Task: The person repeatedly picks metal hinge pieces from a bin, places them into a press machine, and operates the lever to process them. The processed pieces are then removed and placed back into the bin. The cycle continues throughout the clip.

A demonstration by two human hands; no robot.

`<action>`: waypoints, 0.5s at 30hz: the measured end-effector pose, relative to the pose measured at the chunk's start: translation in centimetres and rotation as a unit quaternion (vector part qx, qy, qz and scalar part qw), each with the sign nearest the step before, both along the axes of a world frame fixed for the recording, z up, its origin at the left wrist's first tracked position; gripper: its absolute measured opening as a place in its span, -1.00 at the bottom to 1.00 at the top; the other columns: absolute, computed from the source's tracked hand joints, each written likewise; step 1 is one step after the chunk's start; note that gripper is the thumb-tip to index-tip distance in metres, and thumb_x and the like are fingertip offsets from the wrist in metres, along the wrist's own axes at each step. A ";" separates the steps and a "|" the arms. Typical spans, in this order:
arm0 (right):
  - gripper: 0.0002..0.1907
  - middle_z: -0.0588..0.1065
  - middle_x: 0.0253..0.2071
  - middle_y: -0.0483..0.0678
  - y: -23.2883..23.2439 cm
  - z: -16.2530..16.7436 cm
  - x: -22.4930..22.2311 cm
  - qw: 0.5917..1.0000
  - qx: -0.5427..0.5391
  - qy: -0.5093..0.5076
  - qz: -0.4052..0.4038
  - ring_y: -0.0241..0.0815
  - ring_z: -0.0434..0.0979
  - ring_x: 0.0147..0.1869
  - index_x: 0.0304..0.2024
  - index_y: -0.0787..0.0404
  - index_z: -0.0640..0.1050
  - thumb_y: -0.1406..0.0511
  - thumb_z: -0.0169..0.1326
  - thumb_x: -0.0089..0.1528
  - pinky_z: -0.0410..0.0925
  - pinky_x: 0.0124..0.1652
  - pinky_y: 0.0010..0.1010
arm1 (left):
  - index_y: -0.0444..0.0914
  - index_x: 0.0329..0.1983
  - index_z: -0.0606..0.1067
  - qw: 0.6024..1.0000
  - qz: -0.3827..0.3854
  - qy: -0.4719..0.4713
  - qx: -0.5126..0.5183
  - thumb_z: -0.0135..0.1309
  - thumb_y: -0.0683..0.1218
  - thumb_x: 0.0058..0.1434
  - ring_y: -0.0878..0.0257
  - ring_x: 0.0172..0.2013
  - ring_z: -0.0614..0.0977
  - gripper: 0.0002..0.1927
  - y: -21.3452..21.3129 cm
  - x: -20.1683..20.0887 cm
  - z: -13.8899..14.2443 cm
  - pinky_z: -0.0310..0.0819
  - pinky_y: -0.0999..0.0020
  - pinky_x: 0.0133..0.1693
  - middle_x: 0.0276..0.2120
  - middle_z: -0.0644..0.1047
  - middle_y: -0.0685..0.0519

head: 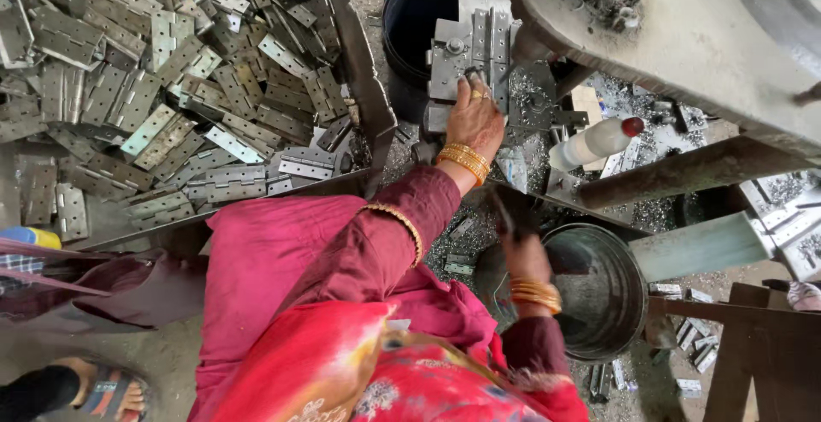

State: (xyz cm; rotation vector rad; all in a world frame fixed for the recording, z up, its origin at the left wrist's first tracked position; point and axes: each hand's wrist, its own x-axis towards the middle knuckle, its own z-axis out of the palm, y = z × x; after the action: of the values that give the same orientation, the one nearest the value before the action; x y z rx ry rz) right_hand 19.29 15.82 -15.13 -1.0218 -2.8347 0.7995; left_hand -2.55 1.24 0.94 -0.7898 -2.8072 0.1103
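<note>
Right hand over round steel bucket; left hand presses flat hinges.

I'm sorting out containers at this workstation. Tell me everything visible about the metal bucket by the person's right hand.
The metal bucket is round, grey and dull, with a worn, darkened inside that looks empty. It stands upright on the littered floor below the press, under a steel bar. The right hand hangs over its left rim, gripping something dark and blurred.

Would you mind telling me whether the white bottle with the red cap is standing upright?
No, the white bottle lies on its side among metal shavings, right of the left hand.
</note>
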 end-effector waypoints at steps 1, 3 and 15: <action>-0.41 0.55 -0.20 0.33 -0.8 -0.4 0.0 1.000 0.017 0.004 -0.022 0.41 0.53 -0.05 -0.15 0.29 0.58 -0.12 0.00 0.27 0.38 -0.12 0.10 | -0.18 -0.11 0.67 1.000 0.012 -0.002 0.012 -0.07 0.01 0.39 -0.09 0.34 0.34 -0.68 0.0 -0.1 0.1 -0.06 -0.05 0.32 0.23 0.49 -0.16; -0.40 0.55 -0.21 0.33 -1.8 -0.8 -0.1 0.999 0.020 -0.006 -0.030 0.42 0.52 -0.07 -0.16 0.30 0.58 -0.13 0.01 0.26 0.38 -0.12 0.10 | -0.21 -0.06 0.64 0.998 0.004 0.004 0.070 -0.08 0.07 0.29 -0.08 0.32 0.32 -0.61 0.0 -0.3 0.3 -0.12 -0.14 0.30 0.25 0.42 -0.13; -0.33 0.55 -0.24 0.34 -0.2 -0.4 -0.4 1.000 -0.021 0.002 -0.001 0.41 0.53 -0.06 -0.19 0.33 0.61 -0.18 0.02 0.26 0.38 -0.16 0.06 | -0.21 0.17 0.54 0.998 0.017 -0.058 0.007 -0.16 -0.06 0.39 -0.06 0.45 0.15 -0.61 0.0 -1.8 1.7 -0.37 -0.20 0.40 0.46 0.18 -0.13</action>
State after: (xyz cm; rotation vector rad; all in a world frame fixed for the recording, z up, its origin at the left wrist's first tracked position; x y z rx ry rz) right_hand 18.89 15.59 -15.50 -1.0263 -2.8245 0.8629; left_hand -4.38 1.20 2.62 -0.7696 -2.9273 0.0510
